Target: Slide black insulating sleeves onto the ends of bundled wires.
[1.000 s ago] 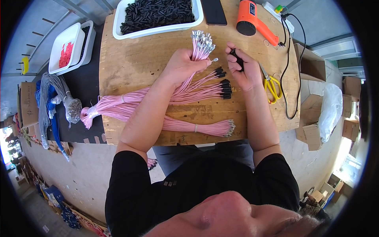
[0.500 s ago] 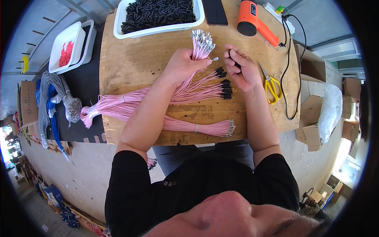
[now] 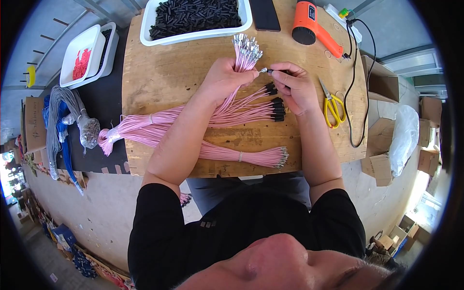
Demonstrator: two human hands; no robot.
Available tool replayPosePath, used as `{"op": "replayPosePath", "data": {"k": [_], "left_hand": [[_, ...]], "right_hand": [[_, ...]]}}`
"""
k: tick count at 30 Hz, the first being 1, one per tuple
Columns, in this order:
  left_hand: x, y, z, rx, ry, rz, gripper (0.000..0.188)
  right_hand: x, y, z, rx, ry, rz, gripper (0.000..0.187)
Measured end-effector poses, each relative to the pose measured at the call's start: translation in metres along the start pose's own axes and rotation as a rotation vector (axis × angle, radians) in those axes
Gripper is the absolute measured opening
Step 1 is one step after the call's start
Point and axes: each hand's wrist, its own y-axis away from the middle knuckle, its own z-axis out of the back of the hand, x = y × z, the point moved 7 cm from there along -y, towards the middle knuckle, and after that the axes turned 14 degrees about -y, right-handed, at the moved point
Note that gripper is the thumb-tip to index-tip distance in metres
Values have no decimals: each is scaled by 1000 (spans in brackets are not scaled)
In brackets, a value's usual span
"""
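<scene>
My left hand (image 3: 227,81) is closed round a bundle of pink wires (image 3: 245,62) whose silvery metal terminals fan out above the fist. One terminal (image 3: 263,70) sticks out sideways past the left thumb. My right hand (image 3: 296,87) pinches a small black sleeve (image 3: 270,71) between thumb and fingertips, its end right at that terminal; whether they touch I cannot tell. Below the hands lie pink wires ending in black sleeves (image 3: 277,109). Nearer the front edge rests another tied pink wire bundle (image 3: 240,156) with bare metal ends.
A white tray (image 3: 147,36) of black sleeves stands at the back, beside a dark phone (image 3: 265,15). To the right are an orange heat gun (image 3: 316,31), yellow-handled scissors (image 3: 333,108) and a black cord (image 3: 349,96). Left are a white tray (image 3: 96,48) with red pieces and grey cables (image 3: 72,104).
My right hand has moved left and turned, bringing a black sleeve in its fingertips up to the protruding terminal. The left hand keeps its hold on the pink wires.
</scene>
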Motion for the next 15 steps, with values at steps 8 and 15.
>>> {"op": "replayPosePath", "data": {"k": [8, 15], "left_hand": [[-2, 1, -1, 17, -4, 7, 13], [0, 1, -2, 42, -29, 21, 15]], "right_hand": [[5, 3, -4, -43, 86, 106, 15], [7, 3, -5, -21, 129, 189, 16]]}}
